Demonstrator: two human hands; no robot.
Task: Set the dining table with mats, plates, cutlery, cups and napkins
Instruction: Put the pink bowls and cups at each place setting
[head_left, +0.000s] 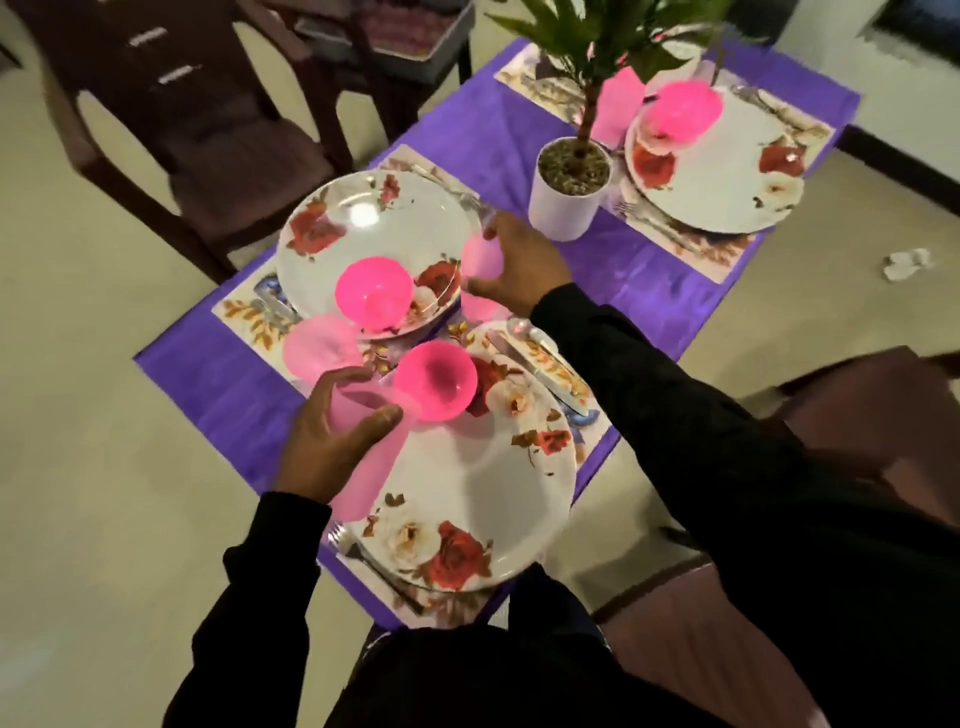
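Pale pink napkin (363, 441); translucent, smooth.

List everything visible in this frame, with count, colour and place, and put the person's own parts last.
Tablecloth: one, purple, covers the table.
Place mats: three seen, floral, one under each plate.
Plates: three, white with red roses, one on each mat.
Cups: three, bright pink, one on each plate.
Napkins: pale pink, several beside the plates; exact count unclear.
Cutlery: silver pieces beside the plates, partly hidden.
Potted plant: one, green in a white pot, table centre.
Chairs: dark brown, one far left, another at the right edge.
Left hand: grips a pale pink napkin by the near plate.
Right hand: holds a pale pink napkin between the plates.
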